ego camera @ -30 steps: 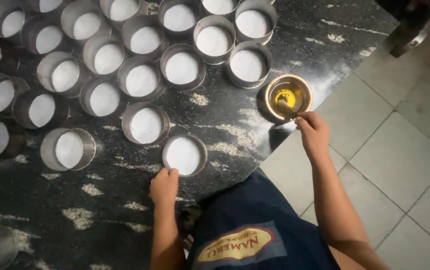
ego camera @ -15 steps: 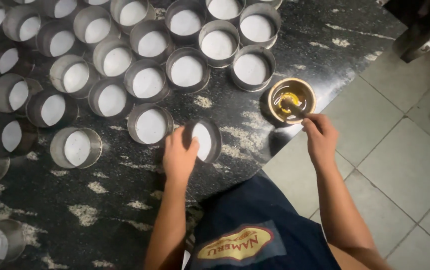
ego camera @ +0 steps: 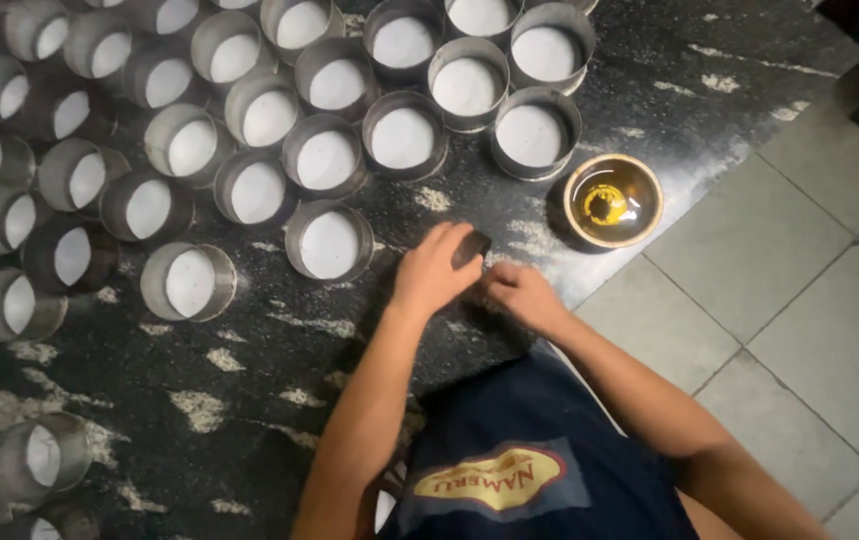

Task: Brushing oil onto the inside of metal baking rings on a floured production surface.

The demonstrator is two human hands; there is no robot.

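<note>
The left hand (ego camera: 436,268) is curled around a small round metal tin (ego camera: 471,247), tipped up off the dark speckled counter (ego camera: 249,400) so only its rim shows past the fingers. The right hand (ego camera: 521,293) sits just beside it, fingers bunched close to the tin's lower edge; whether they pinch anything I cannot tell. Up and to the right, a small bowl (ego camera: 613,200) of yellowish oil stands near the counter's edge. To the left, rows of paper-lined tins (ego camera: 329,240) crowd the counter.

Dim overhead light, perhaps motion-blurred hands
</note>
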